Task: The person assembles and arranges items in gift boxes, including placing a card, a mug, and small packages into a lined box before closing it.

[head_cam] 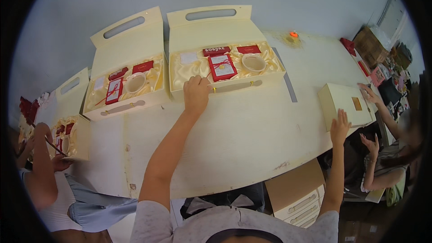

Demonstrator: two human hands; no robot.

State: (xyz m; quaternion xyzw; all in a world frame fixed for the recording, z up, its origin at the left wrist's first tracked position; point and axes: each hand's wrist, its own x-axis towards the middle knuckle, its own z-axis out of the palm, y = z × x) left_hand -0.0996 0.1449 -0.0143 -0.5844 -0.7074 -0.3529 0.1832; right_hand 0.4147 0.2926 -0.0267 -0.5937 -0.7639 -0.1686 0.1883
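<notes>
My left hand grips the front wall of an open cream gift box, its fingers curled over the rim. Gold satin lines this box around a red box with a tied ribbon, a dark red box with lettering, a red card, a white slip and a cream cup. A grey ribbon handle crosses its front. My right hand lies with fingers extended against a closed cream box at the table's right end.
Left of it stand two more open, filled gift boxes; a person's hand touches the farther one. At right, another person's hand reaches the closed box. An orange tape roll sits near the wall. Below the table edge, a carton holds several boxes.
</notes>
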